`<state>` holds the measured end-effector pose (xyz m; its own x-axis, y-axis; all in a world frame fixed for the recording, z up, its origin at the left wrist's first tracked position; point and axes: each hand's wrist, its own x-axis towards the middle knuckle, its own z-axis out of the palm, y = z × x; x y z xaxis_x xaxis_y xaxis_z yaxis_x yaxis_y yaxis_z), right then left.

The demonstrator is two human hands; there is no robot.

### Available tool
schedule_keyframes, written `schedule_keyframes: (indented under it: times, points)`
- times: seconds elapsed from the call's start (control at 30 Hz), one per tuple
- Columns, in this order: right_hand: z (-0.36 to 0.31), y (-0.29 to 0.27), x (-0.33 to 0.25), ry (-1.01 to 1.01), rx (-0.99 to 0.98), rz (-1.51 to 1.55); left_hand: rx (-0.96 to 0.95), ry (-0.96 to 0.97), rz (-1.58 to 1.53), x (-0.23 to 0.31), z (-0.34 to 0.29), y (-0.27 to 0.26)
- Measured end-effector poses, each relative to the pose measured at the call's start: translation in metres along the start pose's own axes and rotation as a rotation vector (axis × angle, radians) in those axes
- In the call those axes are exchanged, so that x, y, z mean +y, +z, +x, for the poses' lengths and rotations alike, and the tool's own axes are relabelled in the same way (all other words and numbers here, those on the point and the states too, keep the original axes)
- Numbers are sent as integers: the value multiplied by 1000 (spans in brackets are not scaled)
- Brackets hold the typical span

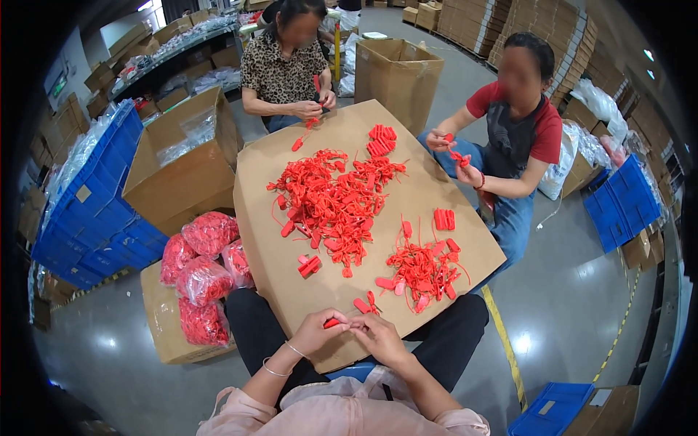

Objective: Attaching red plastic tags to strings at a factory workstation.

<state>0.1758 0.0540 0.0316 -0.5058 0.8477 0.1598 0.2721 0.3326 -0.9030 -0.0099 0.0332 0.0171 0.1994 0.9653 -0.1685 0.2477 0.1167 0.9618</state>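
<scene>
Close to the table's near edge, my left hand (315, 333) pinches a small flat red tag (332, 323). My right hand (381, 340) meets it fingertip to fingertip; its fingers are closed, and what they hold is too small to make out. Just beyond my hands lie a couple of loose red corded tags (367, 303). A tangled pile of red corded tags (422, 275) is ahead to the right, and a larger pile (331, 200) covers the middle of the cardboard tabletop (273, 265). Neat red bundles (444, 219) sit beside the piles.
Two people, one in a leopard-print top (280, 69) and one in a red-sleeved shirt (520, 123), handle red tags across the table. Clear bags of red pieces (206, 280) rest on a carton at left, near an open box (174, 192) and blue crates (87, 211). A tall carton (398, 83) stands behind.
</scene>
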Motion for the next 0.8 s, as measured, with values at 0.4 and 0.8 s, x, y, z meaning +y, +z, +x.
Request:
schedule_keyframes:
  times: [0.4, 0.8]
  points:
    - [-20, 20, 26, -70, 17, -31, 92, -21, -126, -21, -12, 13]
    - [-24, 15, 28, -23, 86, -99, 8, -339, -942, -37, -19, 5]
